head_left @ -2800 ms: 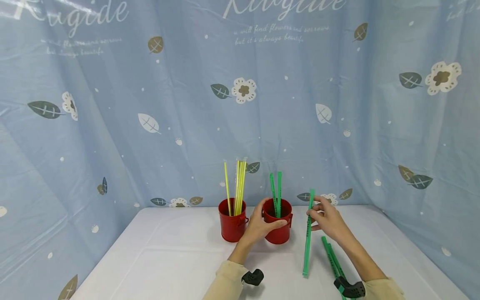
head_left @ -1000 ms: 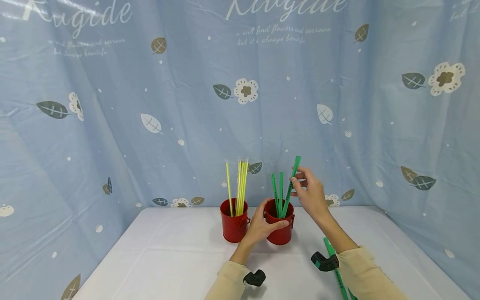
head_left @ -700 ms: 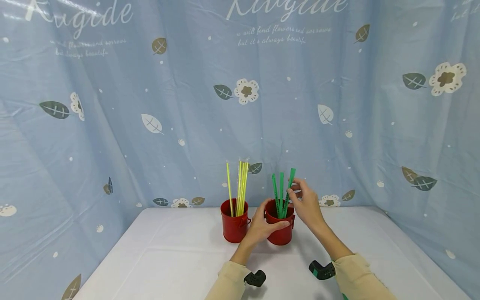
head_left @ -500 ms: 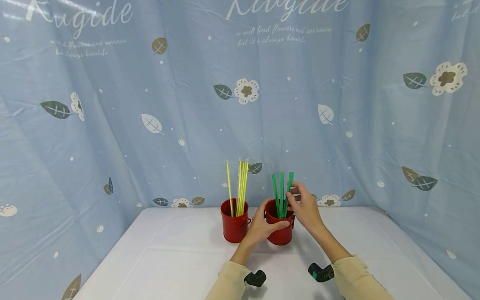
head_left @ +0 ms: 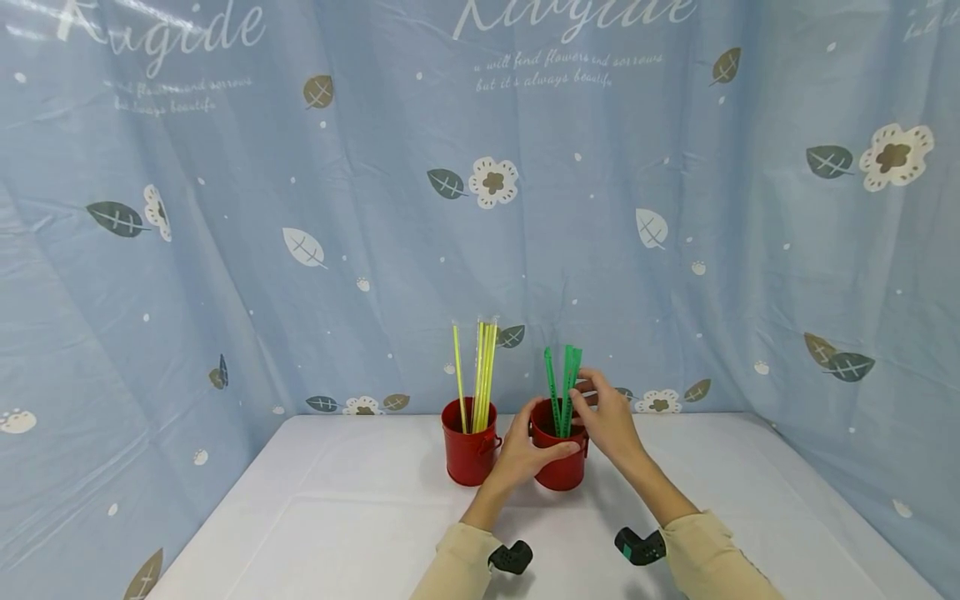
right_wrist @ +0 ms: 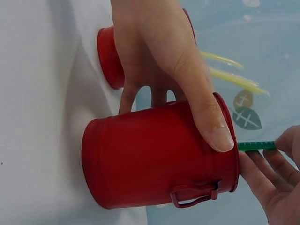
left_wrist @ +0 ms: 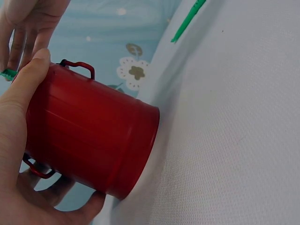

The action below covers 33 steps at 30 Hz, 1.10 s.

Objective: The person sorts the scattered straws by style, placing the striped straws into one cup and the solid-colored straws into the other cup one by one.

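Observation:
In the head view my left hand [head_left: 517, 454] grips the right-hand red bucket [head_left: 558, 473], thumb across its near side and fingers round the far left. The bucket stands upright on the table. Several long green wrapped straws [head_left: 553, 383] with dark print lean inside it. My right hand [head_left: 611, 423], just above the rim on the right, pinches one green wrapped straw [head_left: 577, 360] whose lower end is down in the bucket. The right wrist view shows that straw [right_wrist: 255, 145] between thumb and fingers, beside the bucket's mouth [right_wrist: 229, 140].
Left of my left hand stands a second red bucket [head_left: 467, 458] holding several yellow straws [head_left: 483, 375] in clear sleeves. Another green wrapped straw [left_wrist: 188, 21] lies on the white table [left_wrist: 234, 140]. A blue patterned curtain [head_left: 375, 208] hangs behind the table.
My right hand has brought a green wrapped straw from the right, over the bucket and down into it, then shifted it slightly left against another. My left hand has kept its grip.

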Each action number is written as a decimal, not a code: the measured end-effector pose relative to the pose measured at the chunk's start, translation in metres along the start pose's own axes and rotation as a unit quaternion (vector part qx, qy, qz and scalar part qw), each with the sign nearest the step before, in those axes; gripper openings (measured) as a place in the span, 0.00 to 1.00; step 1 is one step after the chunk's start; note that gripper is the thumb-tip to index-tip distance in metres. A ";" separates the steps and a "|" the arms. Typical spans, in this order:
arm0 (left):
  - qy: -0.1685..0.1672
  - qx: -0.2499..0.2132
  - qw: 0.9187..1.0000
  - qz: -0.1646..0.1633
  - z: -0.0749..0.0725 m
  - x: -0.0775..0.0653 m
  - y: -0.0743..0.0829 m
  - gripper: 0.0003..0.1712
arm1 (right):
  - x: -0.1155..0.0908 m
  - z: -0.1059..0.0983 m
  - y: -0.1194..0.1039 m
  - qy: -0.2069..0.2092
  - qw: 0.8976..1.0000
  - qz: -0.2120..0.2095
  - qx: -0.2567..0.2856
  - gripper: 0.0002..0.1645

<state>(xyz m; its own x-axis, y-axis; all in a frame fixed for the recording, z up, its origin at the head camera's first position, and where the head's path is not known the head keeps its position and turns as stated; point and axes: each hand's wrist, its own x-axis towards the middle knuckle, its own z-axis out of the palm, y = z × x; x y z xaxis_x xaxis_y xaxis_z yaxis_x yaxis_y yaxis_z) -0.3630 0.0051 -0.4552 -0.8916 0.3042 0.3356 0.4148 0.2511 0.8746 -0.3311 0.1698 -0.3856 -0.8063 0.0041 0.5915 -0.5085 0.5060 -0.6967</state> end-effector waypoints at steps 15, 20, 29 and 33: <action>0.002 -0.003 1.000 0.012 0.000 0.000 -0.001 0.53 | -0.002 -0.008 0.001 0.003 1.000 0.010 0.023 0.21; 0.000 -0.002 1.000 0.009 0.001 0.000 -0.002 0.53 | -0.006 -0.015 0.002 0.008 1.000 0.003 0.021 0.20; 0.003 0.003 1.000 0.006 0.001 0.000 -0.003 0.53 | -0.020 -0.032 0.007 0.014 1.000 -0.007 0.010 0.18; 0.005 0.004 1.000 0.006 0.001 0.000 -0.004 0.52 | -0.028 -0.037 0.010 0.008 1.000 -0.006 0.009 0.18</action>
<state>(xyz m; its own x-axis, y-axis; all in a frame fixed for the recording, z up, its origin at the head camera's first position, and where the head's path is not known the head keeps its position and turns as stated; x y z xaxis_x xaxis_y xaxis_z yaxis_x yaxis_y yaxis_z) -0.3647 0.0053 -0.4587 -0.8881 0.2977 0.3503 0.4276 0.2553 0.8671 -0.3027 0.2071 -0.3939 -0.7957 0.0127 0.6055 -0.5225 0.4913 -0.6969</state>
